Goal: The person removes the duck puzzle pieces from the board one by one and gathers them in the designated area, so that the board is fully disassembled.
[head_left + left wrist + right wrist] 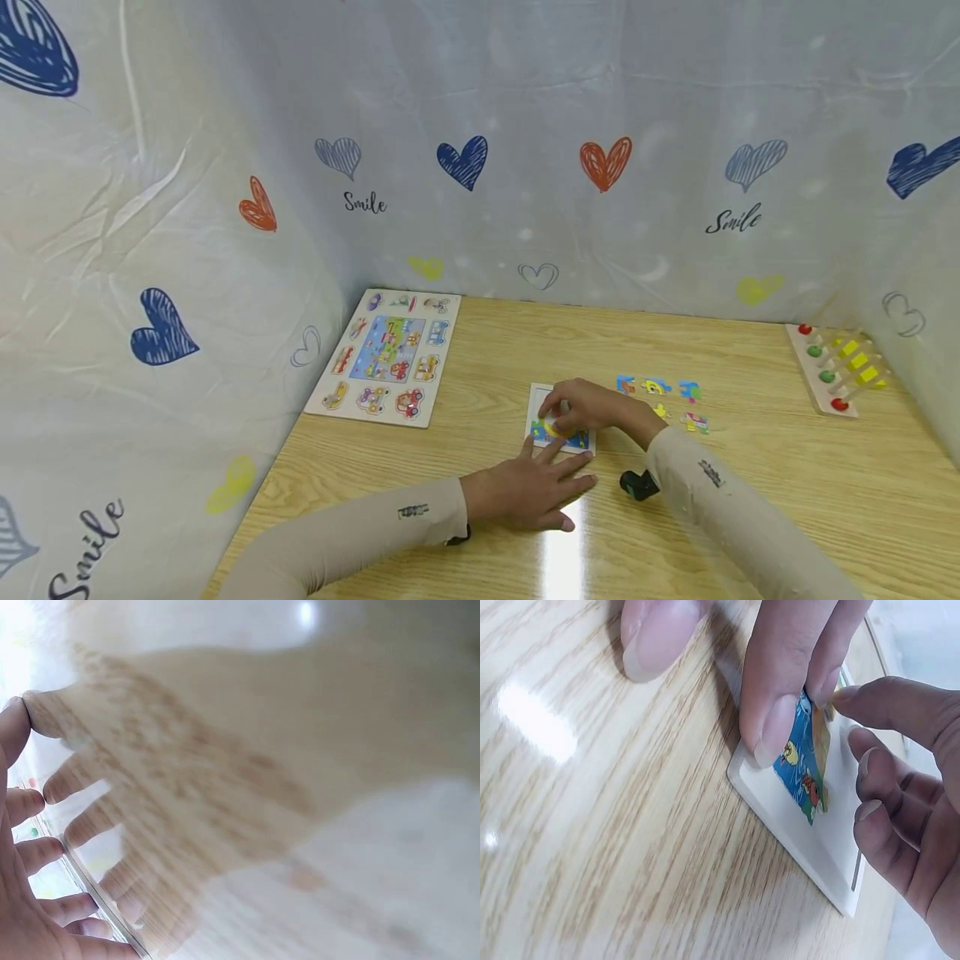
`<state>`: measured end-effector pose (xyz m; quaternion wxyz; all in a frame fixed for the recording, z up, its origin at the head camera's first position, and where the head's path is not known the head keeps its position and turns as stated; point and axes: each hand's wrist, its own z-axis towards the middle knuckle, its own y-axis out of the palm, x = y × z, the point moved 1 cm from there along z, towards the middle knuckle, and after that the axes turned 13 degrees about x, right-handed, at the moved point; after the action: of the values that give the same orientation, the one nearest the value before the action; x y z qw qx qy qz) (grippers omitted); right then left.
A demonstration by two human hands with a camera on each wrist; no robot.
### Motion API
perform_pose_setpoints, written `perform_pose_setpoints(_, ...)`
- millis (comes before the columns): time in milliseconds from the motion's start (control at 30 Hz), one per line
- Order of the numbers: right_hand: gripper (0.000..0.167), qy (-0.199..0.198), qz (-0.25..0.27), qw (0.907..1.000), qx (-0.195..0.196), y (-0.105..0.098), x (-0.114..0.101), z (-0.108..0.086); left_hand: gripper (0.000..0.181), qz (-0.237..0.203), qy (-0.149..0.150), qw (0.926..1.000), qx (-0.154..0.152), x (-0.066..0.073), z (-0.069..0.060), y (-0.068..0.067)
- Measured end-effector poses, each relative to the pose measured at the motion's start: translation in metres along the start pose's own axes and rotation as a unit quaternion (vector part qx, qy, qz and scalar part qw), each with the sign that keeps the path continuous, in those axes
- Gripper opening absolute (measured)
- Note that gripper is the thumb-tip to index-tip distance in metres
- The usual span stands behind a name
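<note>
A small jigsaw tray (592, 443) with a white frame lies on the table, its lower part filled with a blue and yellow picture (799, 776). My right hand (587, 406) is over it with fingers bent, holding a yellow puzzle piece (552, 430) at the thumb tip. Most of that piece is hidden by the hand. With fingers spread, my left hand (531, 492) rests at the tray's near edge. In the right wrist view, left fingertips touch the picture and the frame. Loose puzzle pieces (657, 387) lie right of the tray.
A larger peg puzzle board (442, 350) with vehicle pictures lies at the back left. At the far right is a wooden stand (821, 379) with pegs, red and green balls and yellow blocks. Patterned white sheeting (540, 108) walls the table at the back and sides.
</note>
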<state>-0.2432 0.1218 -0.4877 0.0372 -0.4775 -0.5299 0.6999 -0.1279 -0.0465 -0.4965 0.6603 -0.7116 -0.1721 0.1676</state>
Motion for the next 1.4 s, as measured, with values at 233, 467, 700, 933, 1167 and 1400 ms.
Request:
perform_pose_setpoints(233,0.024,0.005,-0.009,0.9999,-0.001,0.0011,-0.0021,0.0007,0.068,0.003,0.001,1.0000,0.000,0.0001,-0.0005,-0.0013)
perform_pose_setpoints(467,0.028,0.016,-0.016,0.9997,-0.003,0.0010,-0.0012,-0.0002,0.068,0.013,0.002,0.9999,-0.003,0.0003,-0.0004,-0.0005)
perform_pose_setpoints(700,0.028,0.022,-0.014,0.9996,-0.004,0.0009,-0.0006,-0.0007,0.069,0.005,-0.008,1.0000,-0.001,0.0013,-0.0007,0.0022)
perform_pose_setpoints(933,0.027,0.018,-0.013,0.9998,-0.003,0.0001,-0.0022,-0.0009,0.069,0.016,-0.007,0.9998,0.001,0.0020,-0.0004,0.0025)
perform_pose_setpoints(1167,0.026,0.012,-0.007,0.9999,-0.008,0.0001,-0.0039,-0.0004,0.069,0.017,-0.006,0.9998,0.001,0.0021,-0.0003,0.0041)
perform_pose_setpoints(1400,0.024,0.011,0.008,0.9999,-0.009,0.0002,-0.0045,-0.0006,0.069,0.010,-0.004,0.9999,0.003,0.0011,-0.0011,0.0043)
